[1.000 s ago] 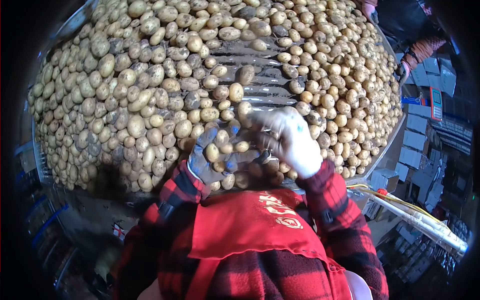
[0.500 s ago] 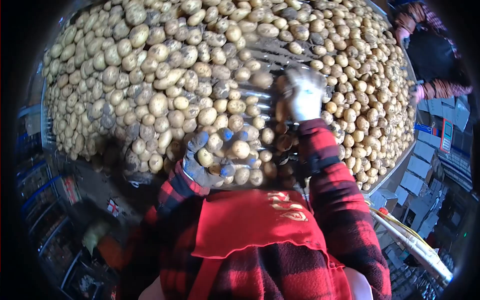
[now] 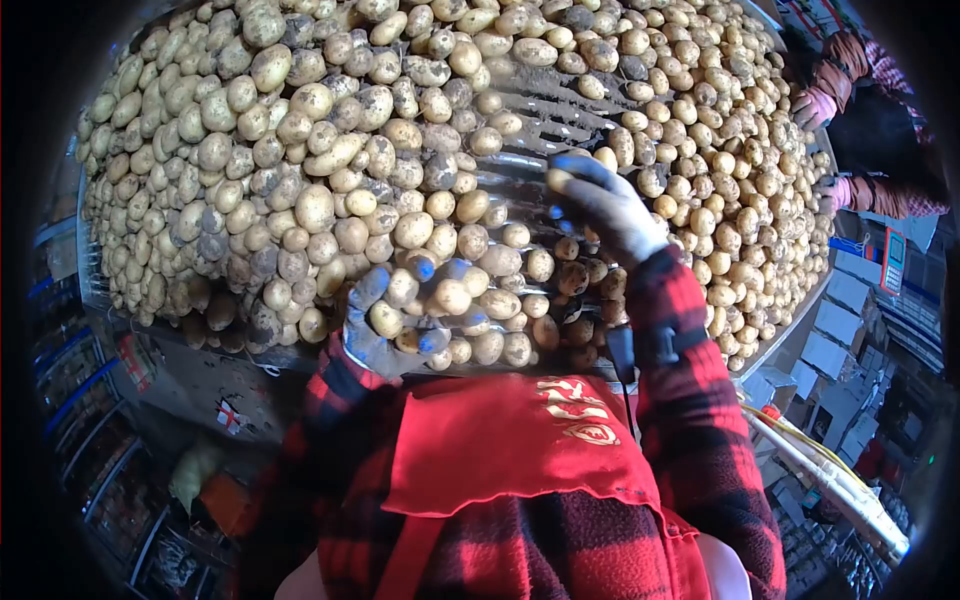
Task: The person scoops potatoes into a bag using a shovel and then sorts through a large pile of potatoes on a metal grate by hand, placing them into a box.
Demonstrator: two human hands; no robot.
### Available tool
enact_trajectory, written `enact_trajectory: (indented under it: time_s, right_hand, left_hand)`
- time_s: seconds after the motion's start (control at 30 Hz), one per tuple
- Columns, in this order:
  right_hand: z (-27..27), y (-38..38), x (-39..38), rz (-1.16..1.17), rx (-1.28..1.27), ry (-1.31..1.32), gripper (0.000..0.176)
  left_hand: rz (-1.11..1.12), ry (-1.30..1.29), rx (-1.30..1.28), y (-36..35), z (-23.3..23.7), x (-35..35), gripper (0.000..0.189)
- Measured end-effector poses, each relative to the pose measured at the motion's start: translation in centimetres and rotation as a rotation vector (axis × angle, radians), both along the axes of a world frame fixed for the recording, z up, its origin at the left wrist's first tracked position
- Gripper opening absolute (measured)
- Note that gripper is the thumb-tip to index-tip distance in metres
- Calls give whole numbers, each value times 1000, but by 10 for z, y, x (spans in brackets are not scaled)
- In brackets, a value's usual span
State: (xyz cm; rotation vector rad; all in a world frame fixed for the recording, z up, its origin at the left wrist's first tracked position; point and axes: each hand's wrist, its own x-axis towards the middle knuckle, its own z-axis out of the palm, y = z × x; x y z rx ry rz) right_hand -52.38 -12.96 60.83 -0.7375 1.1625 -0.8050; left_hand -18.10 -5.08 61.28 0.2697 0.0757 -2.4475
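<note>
The desk carries a broad heap of potatoes, many with dark soil on them, reaching its left and right edges and down to the near edge by the red apron. Between the larger left part of the heap and the right part, bare slats show, running from the far middle down toward the near edge.

The left hand, in a grey and blue glove, lies palm up at the near edge, left of the middle, its fingers curled and spread around a few potatoes. The right hand, in a pale glove with dark, blue-marked fingers, is over the slats, its fingers closed about one potato; how firmly, I cannot tell.

At the right edge another person's pink-gloved hand is at the potatoes, with a second one nearer.

Beyond the right edge are pale boxes, their contents too small to make out, and a red device with a screen. Racks stand past the left edge; what they hold is unclear.
</note>
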Motion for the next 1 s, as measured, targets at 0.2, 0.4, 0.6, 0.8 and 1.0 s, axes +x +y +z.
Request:
enact_trajectory:
  time_s: [0.2,0.4,0.6,0.8,1.0]
  right_hand:
    - [19,37,34,297,-201,874,22]
    - [-24,25,57,519,-166,1008,29]
    - [24,62,-36,-46,180,-339,38]
    - [5,52,-37,-332,100,-315,38]
    - [23,56,-13,-304,82,-530,30]
  left_hand:
    - [-61,126,-180,-15,-3,7,61]
    - [-39,87,-128,-11,-3,8,62]
    - [-26,68,-229,-1,-8,25,64]
    - [-138,-795,-271,14,2,33,66]
    - [121,-43,129,21,-7,41,64]
